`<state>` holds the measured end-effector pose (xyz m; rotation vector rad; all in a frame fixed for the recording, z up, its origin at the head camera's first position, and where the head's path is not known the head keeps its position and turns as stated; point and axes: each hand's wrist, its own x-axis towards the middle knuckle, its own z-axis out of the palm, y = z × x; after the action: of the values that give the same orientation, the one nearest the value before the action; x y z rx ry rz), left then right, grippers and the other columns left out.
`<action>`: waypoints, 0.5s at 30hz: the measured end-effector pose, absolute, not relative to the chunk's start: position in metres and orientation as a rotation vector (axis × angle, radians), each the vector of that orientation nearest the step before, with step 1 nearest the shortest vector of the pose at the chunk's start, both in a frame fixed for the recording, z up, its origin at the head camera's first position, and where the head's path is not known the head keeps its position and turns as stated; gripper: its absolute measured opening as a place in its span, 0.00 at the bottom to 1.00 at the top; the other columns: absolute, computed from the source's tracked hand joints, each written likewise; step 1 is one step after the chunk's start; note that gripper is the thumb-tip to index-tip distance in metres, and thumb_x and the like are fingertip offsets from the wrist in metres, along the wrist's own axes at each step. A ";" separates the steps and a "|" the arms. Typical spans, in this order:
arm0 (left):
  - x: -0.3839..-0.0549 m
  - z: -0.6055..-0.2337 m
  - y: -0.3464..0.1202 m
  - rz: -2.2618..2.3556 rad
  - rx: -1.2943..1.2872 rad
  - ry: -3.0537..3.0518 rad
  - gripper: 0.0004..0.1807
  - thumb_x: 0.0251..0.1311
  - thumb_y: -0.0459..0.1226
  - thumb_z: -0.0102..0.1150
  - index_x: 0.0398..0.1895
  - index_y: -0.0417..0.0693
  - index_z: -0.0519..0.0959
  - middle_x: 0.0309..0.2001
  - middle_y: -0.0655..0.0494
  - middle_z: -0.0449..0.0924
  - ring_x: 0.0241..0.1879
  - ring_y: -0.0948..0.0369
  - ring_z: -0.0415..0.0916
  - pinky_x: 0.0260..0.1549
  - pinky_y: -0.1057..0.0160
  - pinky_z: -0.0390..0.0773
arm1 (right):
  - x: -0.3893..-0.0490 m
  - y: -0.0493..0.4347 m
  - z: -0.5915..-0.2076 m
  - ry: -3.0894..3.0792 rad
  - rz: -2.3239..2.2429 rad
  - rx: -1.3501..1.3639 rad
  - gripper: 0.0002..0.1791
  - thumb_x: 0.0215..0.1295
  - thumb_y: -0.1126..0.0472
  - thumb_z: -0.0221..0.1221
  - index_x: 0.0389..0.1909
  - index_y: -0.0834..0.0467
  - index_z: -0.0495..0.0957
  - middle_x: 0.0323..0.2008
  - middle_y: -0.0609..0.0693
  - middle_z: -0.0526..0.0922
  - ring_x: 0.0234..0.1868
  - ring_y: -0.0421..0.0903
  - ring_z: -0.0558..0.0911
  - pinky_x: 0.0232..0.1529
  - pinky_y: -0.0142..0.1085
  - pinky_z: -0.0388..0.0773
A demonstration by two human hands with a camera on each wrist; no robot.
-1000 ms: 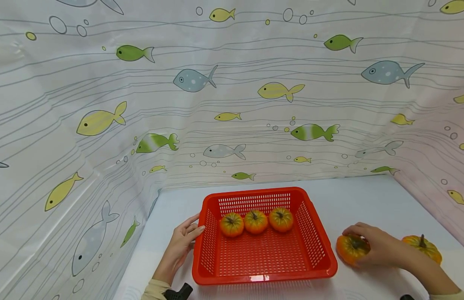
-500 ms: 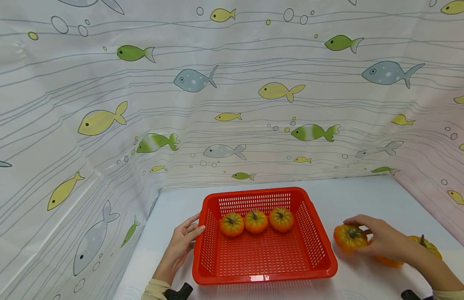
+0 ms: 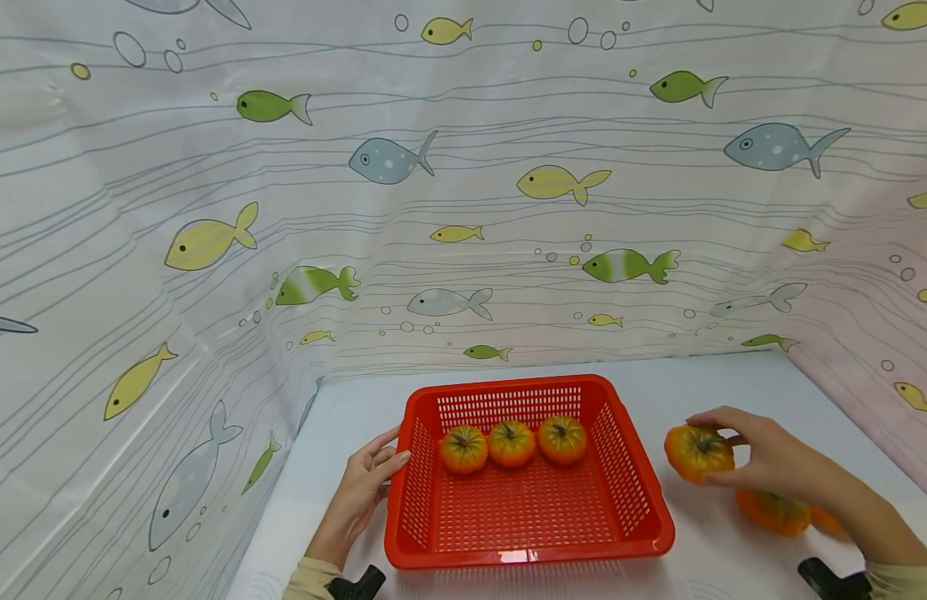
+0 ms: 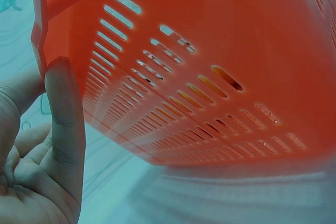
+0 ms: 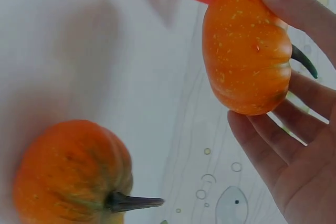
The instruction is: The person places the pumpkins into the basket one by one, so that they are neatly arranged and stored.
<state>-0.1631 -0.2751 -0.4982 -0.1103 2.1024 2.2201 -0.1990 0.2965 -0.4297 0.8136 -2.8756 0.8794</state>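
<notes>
My left hand [image 3: 364, 485] grips the left rim of a red plastic basket [image 3: 527, 554]. In the left wrist view a finger [image 4: 65, 114] presses against the outside of its slotted wall. Three small orange-and-green pumpkins, one of them the leftmost pumpkin [image 3: 463, 450], sit in a row along the back of the basket. To the right of the basket, my right hand [image 3: 767, 454] holds another pumpkin [image 3: 692, 454] between thumb and fingers, raised over the table. The right wrist view shows this held pumpkin [image 5: 247, 56] from its side, its stem towards the palm.
Below my right forearm a pumpkin [image 3: 773, 512] lies on the white table [image 3: 704, 392], and a further pumpkin [image 3: 829, 523] is mostly hidden by the arm. A fish-patterned sheet [image 3: 493, 250] surrounds the table at the back and sides.
My right hand has lifted the pumpkin off the table and slightly up the view, uncovering a pumpkin beneath. My left hand and the basket have stayed in place.
</notes>
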 end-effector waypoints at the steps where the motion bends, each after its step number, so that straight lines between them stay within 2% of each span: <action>1: -0.163 -0.498 -0.275 2.220 -0.111 2.104 0.33 0.71 0.37 0.62 0.77 0.49 0.65 0.41 0.55 0.84 0.36 0.60 0.87 0.36 0.59 0.89 | -0.199 0.295 -0.427 -2.870 0.886 0.817 0.39 0.47 0.47 0.81 0.59 0.54 0.79 0.55 0.48 0.85 0.51 0.23 0.74 0.44 0.26 0.83; 4: -0.163 -0.497 -0.275 2.223 -0.113 2.106 0.33 0.70 0.37 0.63 0.77 0.49 0.65 0.41 0.55 0.84 0.36 0.61 0.87 0.36 0.60 0.89 | -0.201 0.293 -0.421 -2.858 0.879 0.840 0.39 0.47 0.47 0.81 0.60 0.55 0.78 0.56 0.50 0.85 0.52 0.25 0.75 0.44 0.26 0.83; 8: -0.163 -0.498 -0.275 2.229 -0.107 2.101 0.33 0.71 0.36 0.62 0.77 0.48 0.64 0.40 0.56 0.84 0.35 0.61 0.87 0.35 0.60 0.89 | -0.203 0.288 -0.417 -2.847 0.832 0.846 0.40 0.46 0.45 0.81 0.60 0.54 0.78 0.55 0.47 0.85 0.53 0.26 0.76 0.45 0.27 0.83; 15: -0.163 -0.498 -0.276 2.226 -0.101 2.104 0.34 0.71 0.37 0.62 0.77 0.49 0.64 0.40 0.56 0.84 0.34 0.61 0.87 0.34 0.61 0.88 | -0.208 0.274 -0.405 -2.840 0.851 0.888 0.39 0.47 0.45 0.80 0.60 0.51 0.78 0.55 0.46 0.85 0.54 0.34 0.79 0.45 0.25 0.82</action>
<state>-0.1632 -0.2756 -0.4985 -0.1011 2.1040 2.2260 -0.2076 0.2741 -0.4047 0.8880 -2.8401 0.8507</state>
